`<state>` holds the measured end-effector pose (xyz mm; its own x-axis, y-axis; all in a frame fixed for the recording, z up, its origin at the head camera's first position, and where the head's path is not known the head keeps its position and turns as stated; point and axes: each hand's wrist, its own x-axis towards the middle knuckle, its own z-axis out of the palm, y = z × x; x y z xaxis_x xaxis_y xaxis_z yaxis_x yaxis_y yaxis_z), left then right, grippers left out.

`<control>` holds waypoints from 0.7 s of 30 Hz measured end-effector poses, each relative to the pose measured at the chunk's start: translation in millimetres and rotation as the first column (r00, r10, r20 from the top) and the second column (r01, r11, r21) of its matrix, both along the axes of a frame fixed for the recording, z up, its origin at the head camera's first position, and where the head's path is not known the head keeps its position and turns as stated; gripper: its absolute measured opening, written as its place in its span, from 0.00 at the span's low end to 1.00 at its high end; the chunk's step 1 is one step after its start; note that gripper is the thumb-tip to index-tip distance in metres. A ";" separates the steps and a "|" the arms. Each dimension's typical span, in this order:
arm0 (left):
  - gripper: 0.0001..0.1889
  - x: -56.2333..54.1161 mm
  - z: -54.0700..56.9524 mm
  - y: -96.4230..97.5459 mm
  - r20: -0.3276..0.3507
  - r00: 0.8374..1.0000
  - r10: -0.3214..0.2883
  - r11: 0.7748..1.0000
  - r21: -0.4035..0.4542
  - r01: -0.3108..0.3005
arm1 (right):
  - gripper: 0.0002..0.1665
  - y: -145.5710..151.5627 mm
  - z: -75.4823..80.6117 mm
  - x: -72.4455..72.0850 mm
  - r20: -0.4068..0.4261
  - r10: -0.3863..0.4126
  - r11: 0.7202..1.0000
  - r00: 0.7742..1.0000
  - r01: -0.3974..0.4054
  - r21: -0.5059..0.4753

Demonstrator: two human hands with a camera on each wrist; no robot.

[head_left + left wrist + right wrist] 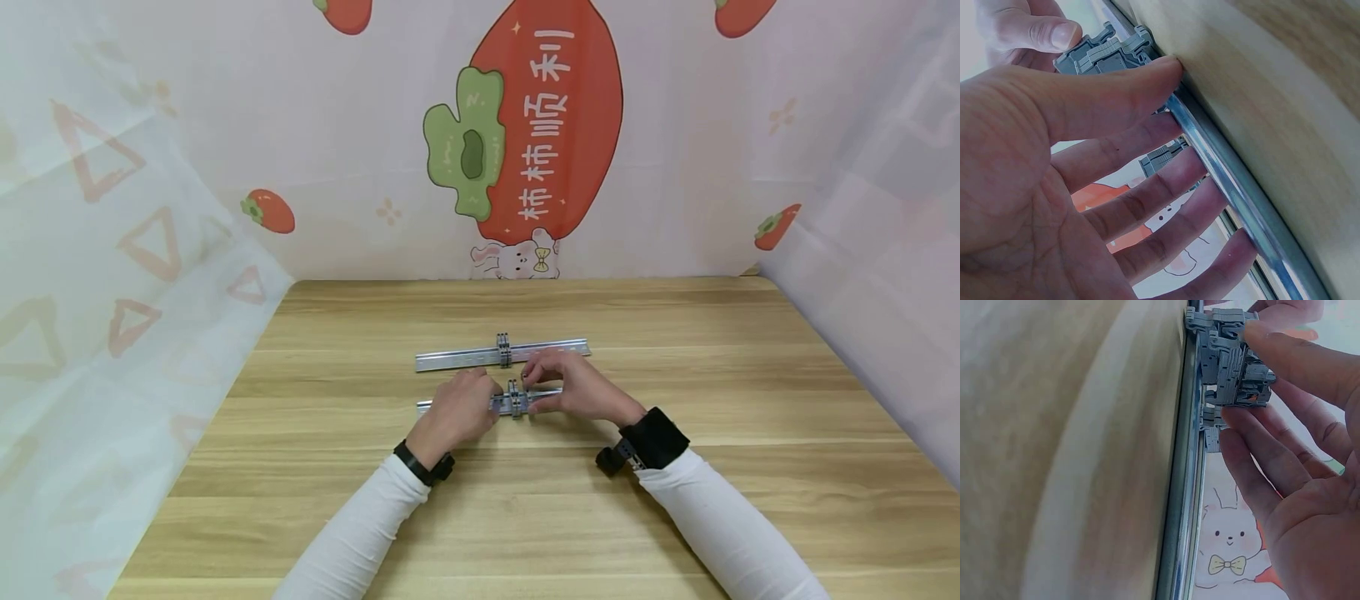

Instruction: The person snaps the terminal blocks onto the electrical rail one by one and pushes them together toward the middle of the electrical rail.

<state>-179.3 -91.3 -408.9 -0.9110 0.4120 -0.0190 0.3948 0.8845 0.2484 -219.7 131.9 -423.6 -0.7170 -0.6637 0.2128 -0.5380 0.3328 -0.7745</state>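
Note:
My left hand (459,408) grips the nearer slotted metal DIN rail (424,407), thumb on its front edge and fingers behind it, as the left wrist view shows. Grey terminal blocks (514,398) stand on this rail, just right of that hand. From the right, my right hand (576,387) pinches a grey terminal block (1232,372) between thumb and fingers. In the right wrist view it sits close against the block on the rail (1209,359); whether its foot is clipped on, I cannot tell.
Behind lies a second metal rail (453,360), roughly parallel, with several grey terminal blocks (503,350) upright near its middle. The wooden table (517,517) runs back to a printed cloth (360,150), with pale cloth at both sides too.

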 end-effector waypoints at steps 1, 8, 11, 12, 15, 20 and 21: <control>0.10 -0.1 0.2 0.2 0.003 1.000 0.001 1.000 0.001 -0.001 | 0.15 -0.3 -0.2 -0.1 -0.008 -0.002 1.000 1.000 0.002 0.005; 0.10 -0.8 0.5 1.8 0.012 1.000 0.006 1.000 0.005 -0.007 | 0.15 -1.0 -0.4 -0.2 -0.029 -0.016 0.999 0.999 0.017 0.035; 0.10 0.1 0.6 3.0 0.008 1.000 0.009 1.000 0.005 -0.009 | 0.15 -0.3 0.0 0.1 -0.021 -0.017 0.999 1.000 0.018 0.039; 0.10 0.3 0.4 3.5 0.007 1.000 0.010 1.000 0.004 -0.010 | 0.15 -0.2 0.0 0.2 -0.019 -0.017 0.999 1.000 0.018 0.040; 0.10 0.8 -0.2 4.6 0.004 1.000 0.010 1.000 0.007 -0.010 | 0.15 0.3 -0.3 0.1 -0.019 -0.017 0.999 1.000 0.018 0.047; 0.10 1.4 -0.8 5.5 0.006 1.000 0.015 1.000 0.010 -0.015 | 0.15 0.6 -1.5 -0.6 -0.023 -0.019 0.998 1.000 0.021 0.053; 0.10 1.5 -0.6 5.4 0.007 1.000 0.016 1.000 0.010 -0.016 | 0.15 0.6 -1.8 -0.8 -0.024 -0.020 0.998 0.999 0.022 0.052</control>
<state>-177.8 -85.9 -409.5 -0.9175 0.3972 -0.0209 0.3786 0.8882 0.2602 -220.5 132.4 -425.4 -0.7262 -0.6591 0.1956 -0.5483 0.3836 -0.7431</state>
